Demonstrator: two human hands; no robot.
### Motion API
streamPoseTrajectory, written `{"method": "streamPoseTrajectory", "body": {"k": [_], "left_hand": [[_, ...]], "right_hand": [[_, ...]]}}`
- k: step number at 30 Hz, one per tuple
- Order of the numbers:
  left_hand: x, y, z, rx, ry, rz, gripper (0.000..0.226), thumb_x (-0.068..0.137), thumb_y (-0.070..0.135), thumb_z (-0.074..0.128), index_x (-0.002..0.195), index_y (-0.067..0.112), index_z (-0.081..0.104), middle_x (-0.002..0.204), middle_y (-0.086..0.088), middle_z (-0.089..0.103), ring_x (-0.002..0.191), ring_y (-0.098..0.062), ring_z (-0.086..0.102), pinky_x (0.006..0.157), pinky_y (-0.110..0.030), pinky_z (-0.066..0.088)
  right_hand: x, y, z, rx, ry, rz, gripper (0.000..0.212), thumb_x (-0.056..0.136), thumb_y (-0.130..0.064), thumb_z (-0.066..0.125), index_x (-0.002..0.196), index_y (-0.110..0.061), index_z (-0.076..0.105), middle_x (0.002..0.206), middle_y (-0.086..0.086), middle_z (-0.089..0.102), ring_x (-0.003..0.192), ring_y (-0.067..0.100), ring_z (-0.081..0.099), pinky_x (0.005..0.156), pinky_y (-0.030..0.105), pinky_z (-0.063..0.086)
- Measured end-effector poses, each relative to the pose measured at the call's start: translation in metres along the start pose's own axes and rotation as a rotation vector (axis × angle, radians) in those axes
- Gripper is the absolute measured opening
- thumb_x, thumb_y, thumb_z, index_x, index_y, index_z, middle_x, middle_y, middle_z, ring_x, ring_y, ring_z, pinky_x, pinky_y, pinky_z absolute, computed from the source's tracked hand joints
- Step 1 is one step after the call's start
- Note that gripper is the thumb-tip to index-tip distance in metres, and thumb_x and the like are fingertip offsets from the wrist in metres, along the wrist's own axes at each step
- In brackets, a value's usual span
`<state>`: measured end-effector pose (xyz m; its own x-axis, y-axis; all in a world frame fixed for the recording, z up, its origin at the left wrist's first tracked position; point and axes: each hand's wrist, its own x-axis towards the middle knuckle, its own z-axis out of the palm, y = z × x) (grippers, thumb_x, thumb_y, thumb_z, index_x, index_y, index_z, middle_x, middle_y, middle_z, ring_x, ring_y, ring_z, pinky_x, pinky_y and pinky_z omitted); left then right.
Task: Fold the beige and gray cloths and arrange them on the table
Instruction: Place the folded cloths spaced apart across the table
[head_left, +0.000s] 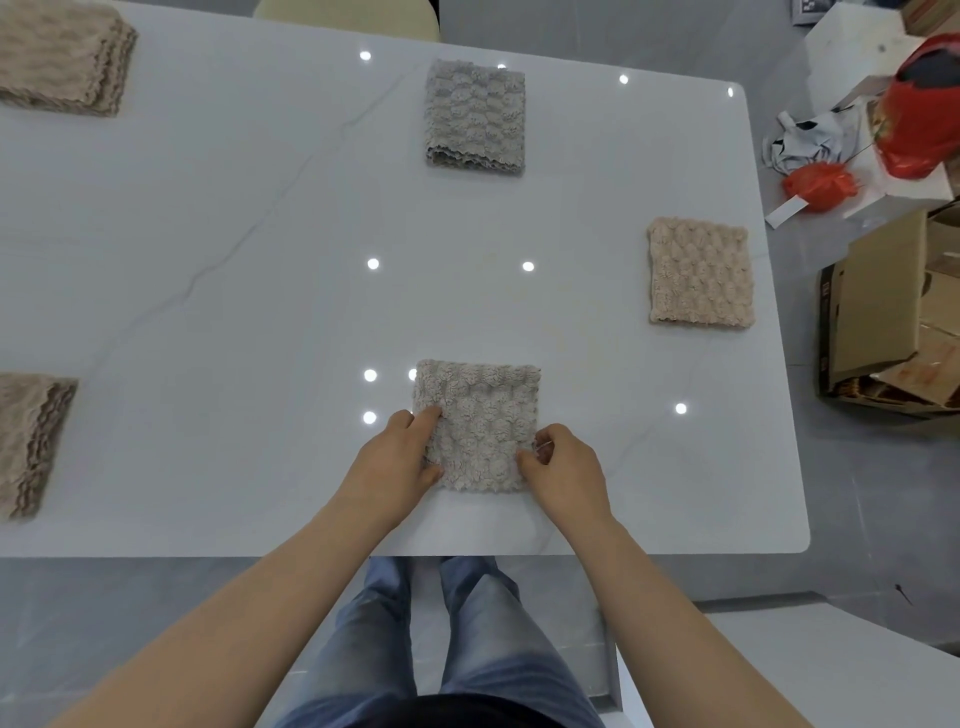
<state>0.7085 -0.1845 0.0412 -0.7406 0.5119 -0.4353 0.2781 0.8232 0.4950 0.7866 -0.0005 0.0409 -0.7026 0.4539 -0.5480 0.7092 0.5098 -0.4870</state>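
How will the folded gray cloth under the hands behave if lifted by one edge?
Probably floppy: soft bumpy pile in folded layers, so the near gray cloth would likely sag and unfold. Likely light: the left hand and right hand hold its edges with fingertips.

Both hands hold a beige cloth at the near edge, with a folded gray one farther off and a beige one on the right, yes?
No: the head view shows the near cloth in the left hand and right hand is gray, not beige. The far gray cloth and right beige cloth are as stated.
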Motion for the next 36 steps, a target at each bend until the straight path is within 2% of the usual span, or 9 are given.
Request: {"method": "streamPoseTrajectory", "body": {"k": [2,4,8,11,19,25,27,31,36], "left_hand": [[-0.001,0.0,0.001,0.008,0.002,0.005,0.065,0.088,0.026,0.06,0.145,0.02,0.028,0.114,-0.006,0.048,0.091,-0.022,0.056,0.069,-0.023,0.036],[-0.002,-0.001,0.001,0.008,0.003,0.008,0.066,0.088,0.026,0.06,0.146,0.019,0.027,0.115,-0.006,0.048,0.092,-0.023,0.056,0.069,-0.023,0.037],[-0.001,-0.001,0.001,0.017,-0.005,0.014,0.068,0.089,0.026,0.06,0.147,0.019,0.026,0.118,-0.006,0.047,0.096,-0.023,0.056,0.071,-0.023,0.037],[0.0,-0.001,0.002,0.025,-0.013,0.015,0.068,0.088,0.027,0.06,0.147,0.019,0.026,0.12,-0.006,0.047,0.099,-0.023,0.056,0.074,-0.023,0.039],[0.0,-0.001,0.002,0.039,-0.022,0.028,0.069,0.088,0.026,0.06,0.147,0.019,0.025,0.121,-0.007,0.047,0.1,-0.024,0.056,0.075,-0.023,0.038],[-0.001,-0.003,0.003,0.044,-0.022,0.035,0.071,0.087,0.026,0.062,0.148,0.019,0.025,0.124,-0.007,0.045,0.102,-0.025,0.056,0.079,-0.027,0.044],[-0.004,-0.002,0.001,0.044,0.012,0.026,0.075,0.083,0.026,0.066,0.147,0.02,0.027,0.132,-0.009,0.038,0.104,-0.027,0.055,0.08,-0.031,0.046],[-0.004,0.0,-0.004,0.145,0.078,0.107,0.087,0.077,0.024,0.073,0.149,0.019,0.024,0.159,-0.007,0.009,0.129,-0.032,0.034,0.093,-0.04,0.048],[0.005,0.005,-0.005,0.177,-0.046,0.088,0.083,0.084,0.023,0.065,0.151,0.017,0.015,0.161,-0.001,0.001,0.138,-0.029,0.026,0.105,-0.038,0.04]], "right_hand": [[-0.001,-0.002,0.0,0.029,0.023,-0.017,0.044,0.09,-0.027,0.06,0.128,-0.009,0.048,0.104,0.001,0.056,0.098,0.021,0.057,0.075,0.027,0.041],[-0.004,-0.002,0.001,-0.01,0.06,-0.152,0.062,0.089,-0.027,0.06,0.143,-0.015,0.033,0.126,0.003,0.048,0.114,0.019,0.05,0.085,0.028,0.043],[-0.008,0.0,0.005,-0.233,-0.033,-0.455,0.074,0.093,-0.024,0.058,0.153,-0.026,0.015,0.161,0.004,0.009,0.146,0.021,0.013,0.111,0.028,0.025],[-0.002,0.002,0.007,-0.302,-0.107,-0.445,0.079,0.094,-0.027,0.057,0.154,-0.025,0.007,0.162,0.0,-0.008,0.149,0.023,0.001,0.117,0.036,0.023],[0.01,-0.008,-0.001,-0.409,-0.125,-0.392,0.092,0.088,-0.035,0.066,0.154,-0.024,0.003,0.162,-0.002,-0.008,0.149,0.025,-0.001,0.112,0.04,0.034],[0.009,-0.007,-0.003,-0.383,-0.11,-0.289,0.095,0.085,-0.042,0.068,0.154,-0.025,0.004,0.162,0.007,-0.008,0.149,0.025,-0.008,0.117,0.038,0.022],[0.009,-0.008,-0.003,-0.379,-0.11,-0.285,0.095,0.085,-0.041,0.068,0.154,-0.024,0.005,0.162,0.007,-0.008,0.149,0.025,-0.009,0.117,0.038,0.022],[0.007,-0.008,0.0,-0.375,-0.043,-0.358,0.097,0.084,-0.033,0.072,0.154,-0.023,0.005,0.162,0.003,-0.013,0.149,0.023,-0.012,0.115,0.037,0.029],[0.004,-0.01,0.001,-0.42,-0.048,-0.487,0.092,0.087,-0.022,0.068,0.154,-0.02,0.005,0.162,0.0,-0.014,0.149,0.022,-0.01,0.113,0.033,0.033]]}}
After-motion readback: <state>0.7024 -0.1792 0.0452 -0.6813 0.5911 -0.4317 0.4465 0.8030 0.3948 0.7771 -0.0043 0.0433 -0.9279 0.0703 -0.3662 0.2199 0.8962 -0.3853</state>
